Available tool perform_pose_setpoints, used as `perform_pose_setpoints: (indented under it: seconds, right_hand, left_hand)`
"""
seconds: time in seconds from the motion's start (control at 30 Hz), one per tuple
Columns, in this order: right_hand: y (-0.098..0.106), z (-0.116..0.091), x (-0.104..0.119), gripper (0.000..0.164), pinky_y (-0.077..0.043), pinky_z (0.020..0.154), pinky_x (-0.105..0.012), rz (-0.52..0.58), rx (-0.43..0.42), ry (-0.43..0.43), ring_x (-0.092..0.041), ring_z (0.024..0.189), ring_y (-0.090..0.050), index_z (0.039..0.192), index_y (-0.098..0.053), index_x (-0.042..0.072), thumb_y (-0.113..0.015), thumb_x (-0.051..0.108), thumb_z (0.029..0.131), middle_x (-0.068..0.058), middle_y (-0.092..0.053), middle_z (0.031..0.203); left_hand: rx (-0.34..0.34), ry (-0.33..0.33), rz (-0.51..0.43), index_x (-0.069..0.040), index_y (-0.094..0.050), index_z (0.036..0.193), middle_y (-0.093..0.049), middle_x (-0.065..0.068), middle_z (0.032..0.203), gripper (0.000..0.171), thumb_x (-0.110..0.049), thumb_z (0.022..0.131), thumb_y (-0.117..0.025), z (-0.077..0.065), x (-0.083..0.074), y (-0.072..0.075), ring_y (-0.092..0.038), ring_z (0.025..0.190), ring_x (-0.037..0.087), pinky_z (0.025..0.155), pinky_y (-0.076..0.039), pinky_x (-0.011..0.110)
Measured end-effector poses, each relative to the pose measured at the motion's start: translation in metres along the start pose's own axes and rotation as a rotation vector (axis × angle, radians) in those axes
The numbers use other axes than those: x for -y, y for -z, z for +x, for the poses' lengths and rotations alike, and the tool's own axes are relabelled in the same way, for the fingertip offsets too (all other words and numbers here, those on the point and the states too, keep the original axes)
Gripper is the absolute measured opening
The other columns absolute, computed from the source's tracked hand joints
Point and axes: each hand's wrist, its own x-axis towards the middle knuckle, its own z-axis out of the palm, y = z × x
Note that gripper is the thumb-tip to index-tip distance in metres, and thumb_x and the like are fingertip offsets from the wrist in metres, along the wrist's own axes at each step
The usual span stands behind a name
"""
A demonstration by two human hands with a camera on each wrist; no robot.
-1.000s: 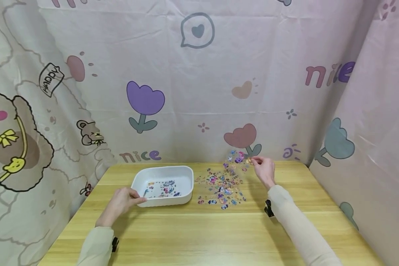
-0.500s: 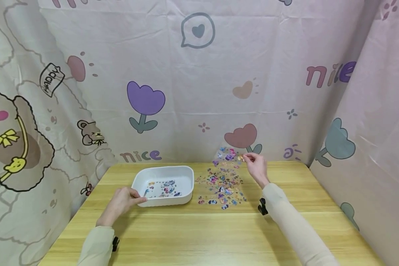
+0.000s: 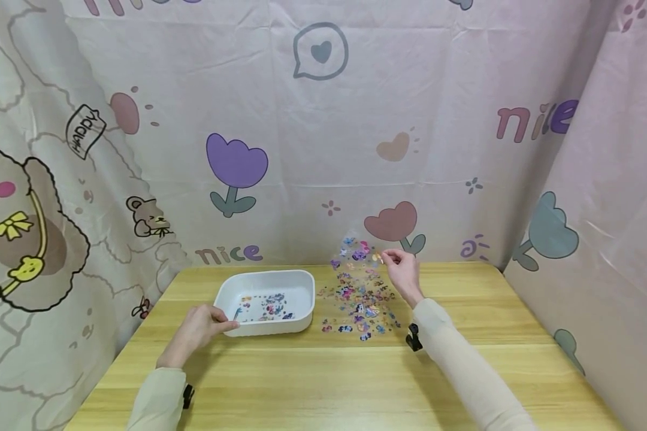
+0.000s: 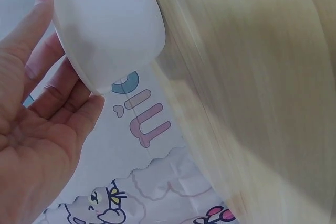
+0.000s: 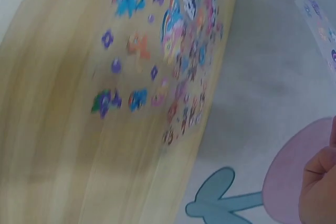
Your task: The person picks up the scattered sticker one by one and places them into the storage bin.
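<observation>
Clear sheet (image 3: 359, 255) lies between 9 and 10 o'clock from right hand (image 3: 403, 272), which pinches its edge | long axis: cannot tell | tray (image 3: 275, 327) at sheet's 8 o'clock, left hand (image 3: 196, 329) grips rim

Bare left hand (image 4: 44, 124): grips smooth, rounded white container (image 4: 110, 24) by its edge
Pale yellow wood-grain tabletop (image 4: 252, 51): partly shadowed
White cartoon-printed cloth (image 4: 110, 156): alongside tabletop

Head cam: bright, even, diffuse light; pale sheen on front of worktop (image 3: 350, 389); soft shadows beside L sleeve (image 3: 156, 398) & R sleeve (image 3: 466, 365); curtain (image 3: 280, 120) greyer in R corner fold. Stickers (image 3: 371, 311) too small for detail. L wrist cam: dimmer, low contrast, big soft-edged shadow across worktop. R wrist cam: dim, hazy, stickers a bit blurred.
</observation>
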Motion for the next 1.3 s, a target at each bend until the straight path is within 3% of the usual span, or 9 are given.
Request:
perform_pose_setpoints:
  seconds: [0.27,0.67,0.9,1.07,1.3]
  right_hand:
    - [-0.024,-0.010,0.009,0.018,-0.043,0.057,-0.022,0.017,0.053,0.003,-0.015,0.069,-0.056,0.102,-0.073,0.007,-0.064,0.021,0.097,-0.014,-0.070,0.092]
    - [-0.052,-0.017,0.025,0.015,-0.045,0.060,-0.022,0.089,0.122,-0.012,-0.026,0.079,-0.060,0.103,-0.073,0.008,-0.064,0.019,0.096,-0.010,-0.069,0.090]
    - [-0.065,-0.022,0.034,0.014,-0.045,0.059,-0.025,0.090,0.163,-0.005,-0.017,0.073,-0.059,0.102,-0.074,0.013,-0.065,0.022,0.096,-0.009,-0.070,0.091]
    - [-0.074,-0.023,0.040,0.014,-0.046,0.059,-0.026,0.124,0.200,0.009,-0.022,0.076,-0.062,0.104,-0.073,0.015,-0.065,0.023,0.096,-0.007,-0.071,0.092]
    - [-0.087,-0.024,0.053,0.016,-0.050,0.064,-0.026,0.110,0.232,0.026,-0.014,0.079,-0.062,0.109,-0.073,0.013,-0.063,0.019,0.096,-0.003,-0.072,0.095]
  left_hand:
    - [-0.007,-0.022,0.003,-0.017,-0.074,0.073,-0.067,0.000,0.079,0.019,-0.034,0.079,-0.081,0.000,0.001,-0.001,-0.052,0.073,0.014,0.065,-0.044,0.029]
    - [-0.021,-0.040,0.012,-0.017,-0.074,0.069,-0.064,-0.001,0.078,0.019,-0.031,0.079,-0.081,0.000,0.002,-0.002,-0.050,0.072,0.014,0.065,-0.042,0.029]
    - [-0.020,-0.031,0.017,-0.018,-0.074,0.070,-0.066,-0.001,0.078,0.019,-0.033,0.079,-0.081,0.001,0.002,-0.003,-0.051,0.073,0.014,0.067,-0.043,0.030]
    - [-0.022,-0.031,0.012,-0.018,-0.074,0.071,-0.067,-0.001,0.079,0.019,-0.033,0.080,-0.081,0.001,0.002,-0.002,-0.052,0.074,0.013,0.067,-0.044,0.030]
    - [-0.026,-0.034,0.008,-0.018,-0.074,0.071,-0.066,-0.001,0.079,0.019,-0.033,0.080,-0.081,0.001,0.002,-0.002,-0.051,0.073,0.014,0.066,-0.043,0.030]
